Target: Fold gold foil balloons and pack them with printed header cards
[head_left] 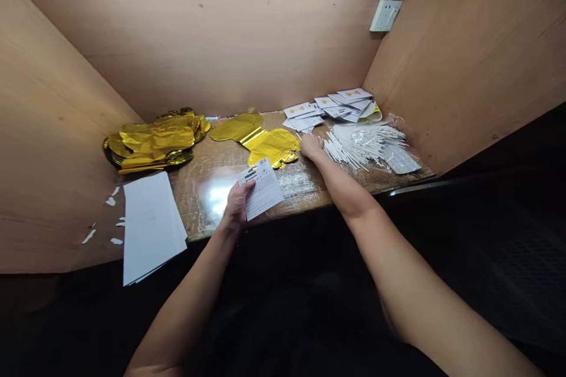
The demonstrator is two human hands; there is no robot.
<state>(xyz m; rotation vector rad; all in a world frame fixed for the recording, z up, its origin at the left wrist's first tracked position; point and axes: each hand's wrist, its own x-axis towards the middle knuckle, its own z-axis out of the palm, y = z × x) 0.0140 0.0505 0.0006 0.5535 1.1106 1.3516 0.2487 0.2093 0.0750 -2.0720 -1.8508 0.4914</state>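
My left hand (236, 205) holds a white printed card (262, 188) with small text and a barcode, just over the bench's front edge. My right hand (312, 146) rests palm down with its fingers bunched at the near end of a heap of thin white sticks (362, 146). Beside those fingers lies a flat gold foil balloon (270, 147). A larger heap of gold foil balloons (154, 138) sits at the left. A loose pile of white printed cards (329, 109) lies behind my right hand. Whether my right fingers grip a stick is hidden.
A stack of white paper (150, 224) lies at the left front, with small white scraps (112, 200) beside it. The plastic-covered wooden bench (221, 200) stands between wooden partition walls (464, 53). A wall socket (384, 15) with a white cable is at the back right.
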